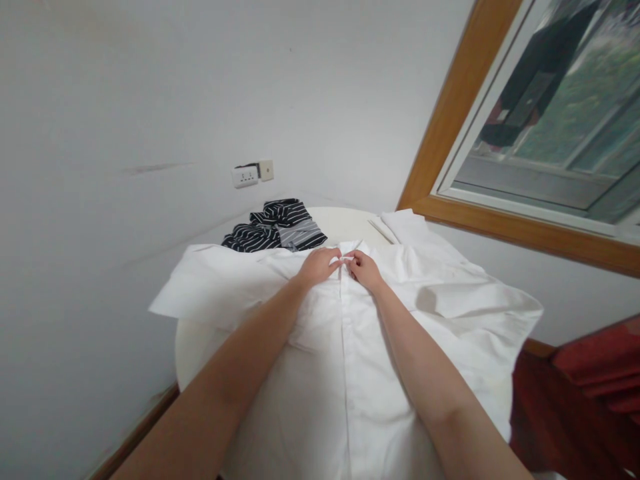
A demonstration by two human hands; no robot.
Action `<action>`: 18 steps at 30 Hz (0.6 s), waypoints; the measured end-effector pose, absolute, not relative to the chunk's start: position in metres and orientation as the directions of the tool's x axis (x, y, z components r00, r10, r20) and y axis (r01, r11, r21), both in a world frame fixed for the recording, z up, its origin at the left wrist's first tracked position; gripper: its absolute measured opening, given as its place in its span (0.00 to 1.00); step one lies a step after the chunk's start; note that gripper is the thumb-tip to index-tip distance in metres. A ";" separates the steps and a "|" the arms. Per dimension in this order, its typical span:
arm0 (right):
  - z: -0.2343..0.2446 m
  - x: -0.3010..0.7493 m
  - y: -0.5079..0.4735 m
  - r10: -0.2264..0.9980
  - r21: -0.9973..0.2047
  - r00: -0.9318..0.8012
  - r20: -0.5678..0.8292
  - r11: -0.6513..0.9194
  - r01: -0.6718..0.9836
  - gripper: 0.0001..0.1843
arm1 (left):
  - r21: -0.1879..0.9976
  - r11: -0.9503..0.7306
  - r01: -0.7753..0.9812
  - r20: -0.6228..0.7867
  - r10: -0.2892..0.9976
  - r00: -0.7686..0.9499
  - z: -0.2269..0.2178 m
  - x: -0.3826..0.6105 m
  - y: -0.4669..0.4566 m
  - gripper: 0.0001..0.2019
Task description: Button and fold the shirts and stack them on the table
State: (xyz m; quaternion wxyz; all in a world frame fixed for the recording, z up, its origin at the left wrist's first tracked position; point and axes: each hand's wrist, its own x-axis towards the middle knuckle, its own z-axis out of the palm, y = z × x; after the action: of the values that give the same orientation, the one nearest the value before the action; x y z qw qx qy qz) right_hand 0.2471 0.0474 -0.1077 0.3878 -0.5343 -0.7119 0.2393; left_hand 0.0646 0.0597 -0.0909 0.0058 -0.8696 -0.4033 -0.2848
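Note:
A white shirt [310,360] lies spread over a round table, front side up, its sleeves reaching out to the left and right. Its front placket runs down the middle toward me, and the collar end is at the far side. My left hand [321,265] pinches the shirt's edge near the collar, thumb and forefinger together. Just beside it, my right hand [363,269] pinches the same spot from the other side, fingers curled. The fingertips of both hands nearly meet at the top of the placket. Whether a button is between them is too small to tell.
Behind the shirt, a crumpled black-and-white striped garment [280,225] rests on the white table [340,220]. A wall socket [245,177] is above it. On the right are a wood-framed window [530,230] and red fabric [600,363] low down.

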 end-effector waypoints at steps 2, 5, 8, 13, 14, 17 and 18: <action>-0.107 0.247 0.046 0.942 -0.743 -0.122 0.311 0.322 0.587 0.13 | 0.214 -0.661 0.720 0.502 0.706 0.499 -0.090 0.066 0.058 0.13; -0.106 0.247 0.044 0.935 -0.718 -0.123 0.334 0.337 0.610 0.13 | 0.198 -0.639 0.743 0.503 0.717 0.483 -0.090 0.067 0.056 0.15; -0.102 0.245 0.041 0.922 -0.656 -0.149 0.358 0.361 0.663 0.14 | 0.178 -0.620 0.764 0.509 0.723 0.468 -0.091 0.068 0.055 0.16; -0.096 0.243 0.037 0.912 -0.570 -0.166 0.375 0.368 0.735 0.14 | 0.185 -0.574 0.798 0.503 0.753 0.424 -0.092 0.071 0.055 0.15; -0.096 0.243 0.036 0.912 -0.570 -0.164 0.376 0.367 0.735 0.14 | 0.191 -0.564 0.804 0.501 0.760 0.414 -0.092 0.072 0.055 0.15; -0.095 0.242 0.035 0.911 -0.574 -0.161 0.379 0.368 0.732 0.13 | 0.206 -0.540 0.816 0.493 0.778 0.390 -0.093 0.074 0.055 0.16; -0.095 0.242 0.035 0.912 -0.575 -0.159 0.378 0.366 0.732 0.12 | 0.211 -0.529 0.822 0.488 0.785 0.381 -0.093 0.075 0.055 0.16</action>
State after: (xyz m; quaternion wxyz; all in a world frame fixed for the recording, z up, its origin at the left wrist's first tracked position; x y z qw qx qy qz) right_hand 0.2422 0.0352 -0.0950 0.3470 -0.5479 -0.7500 0.1297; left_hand 0.0749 0.0551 -0.0925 0.0331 -0.8302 -0.4839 -0.2749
